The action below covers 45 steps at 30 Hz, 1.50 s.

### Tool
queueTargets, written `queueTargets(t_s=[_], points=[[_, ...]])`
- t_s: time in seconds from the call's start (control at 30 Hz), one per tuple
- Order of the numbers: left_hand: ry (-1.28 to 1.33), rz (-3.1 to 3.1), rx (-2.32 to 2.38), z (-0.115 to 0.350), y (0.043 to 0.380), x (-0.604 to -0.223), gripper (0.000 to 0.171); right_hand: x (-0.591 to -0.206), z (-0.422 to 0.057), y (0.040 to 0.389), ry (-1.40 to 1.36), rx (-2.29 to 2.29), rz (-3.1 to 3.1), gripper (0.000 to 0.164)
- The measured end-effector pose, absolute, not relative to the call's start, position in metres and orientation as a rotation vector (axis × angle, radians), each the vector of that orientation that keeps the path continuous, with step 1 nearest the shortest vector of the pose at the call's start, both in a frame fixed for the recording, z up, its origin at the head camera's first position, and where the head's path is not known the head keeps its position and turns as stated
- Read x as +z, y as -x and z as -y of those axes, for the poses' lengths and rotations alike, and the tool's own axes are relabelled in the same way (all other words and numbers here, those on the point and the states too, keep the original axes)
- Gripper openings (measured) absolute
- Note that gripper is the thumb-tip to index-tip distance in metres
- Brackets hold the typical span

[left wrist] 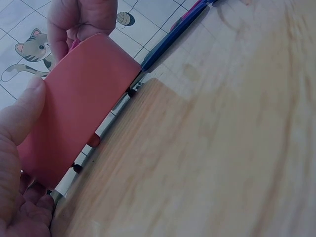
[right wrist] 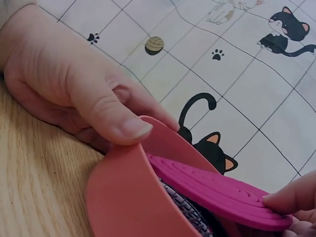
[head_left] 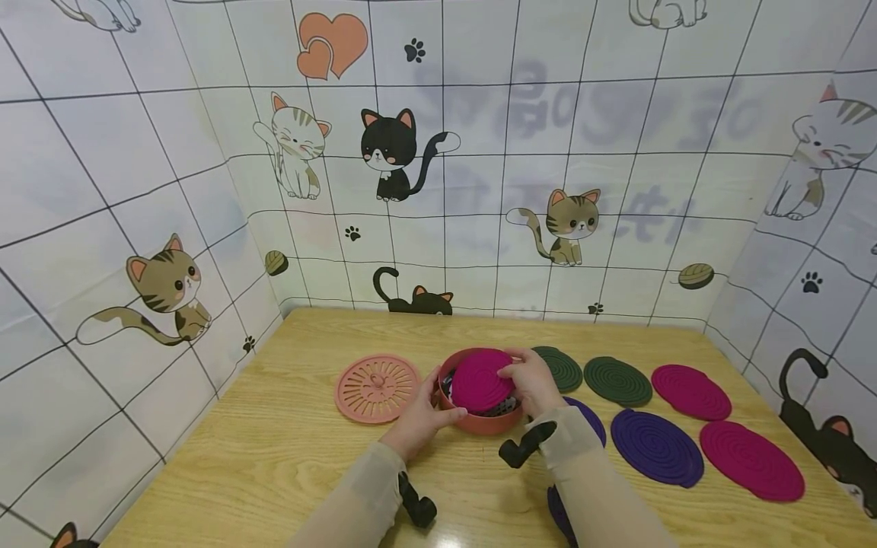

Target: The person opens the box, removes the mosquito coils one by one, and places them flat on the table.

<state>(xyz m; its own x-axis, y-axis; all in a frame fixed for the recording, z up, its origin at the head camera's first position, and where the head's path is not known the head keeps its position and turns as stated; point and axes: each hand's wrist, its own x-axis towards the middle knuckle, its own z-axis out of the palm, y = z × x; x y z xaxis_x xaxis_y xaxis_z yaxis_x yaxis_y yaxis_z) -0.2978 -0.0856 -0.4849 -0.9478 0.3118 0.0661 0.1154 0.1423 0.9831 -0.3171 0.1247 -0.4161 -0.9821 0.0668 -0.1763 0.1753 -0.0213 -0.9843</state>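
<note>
A round coral-coloured container (head_left: pixel 488 426) stands on the table with its top uncovered. My left hand (head_left: pixel 423 417) grips its left side, the thumb (right wrist: pixel 134 129) over the rim in the right wrist view. With my right hand (head_left: pixel 536 384) I pinch the edge of a magenta spiral coaster (head_left: pixel 481 379), which sits tilted in the container's mouth. Under the coaster, dark patterned contents (right wrist: pixel 185 202) show through the gap; most of them are hidden. In the left wrist view the container's outer wall (left wrist: pixel 86 103) hides most of the coaster.
A slotted coral lid (head_left: pixel 378 390) with a small knob lies left of the container. To the right lie green coasters (head_left: pixel 618 380), magenta coasters (head_left: pixel 751 461) and purple coasters (head_left: pixel 656 447), some partly behind my right arm. Cat-print sheeting (head_left: pixel 473 251) walls in the table's back and sides.
</note>
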Motion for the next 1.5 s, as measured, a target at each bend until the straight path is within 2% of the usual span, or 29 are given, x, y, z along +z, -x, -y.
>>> queueTargets(t_s=[0.57, 0.97, 1.07, 1.27, 1.5], points=[[-0.450, -2.190, 1.965, 0.081, 0.296, -0.483, 0.095, -0.404, -0.187, 0.306, -0.161, -2.276, -1.915, 0.062], [-0.409, -2.217, 1.952, 0.079, 0.298, -0.488, 0.096, -0.414, -0.249, 0.286, -0.137, -2.314, -1.845, 0.070], [-0.404, -2.203, 1.962, 0.078, 0.298, -0.488, 0.096, -0.418, -0.262, 0.280, -0.144, -2.326, -1.826, 0.067], [-0.397, -2.215, 1.950, 0.077, 0.297, -0.488, 0.096, -0.425, -0.286, 0.268, -0.139, -2.334, -1.788, 0.042], [-0.396, -2.242, 1.913, 0.078, 0.299, -0.490, 0.096, -0.431, -0.312, 0.253, -0.103, -2.346, -1.686, 0.035]])
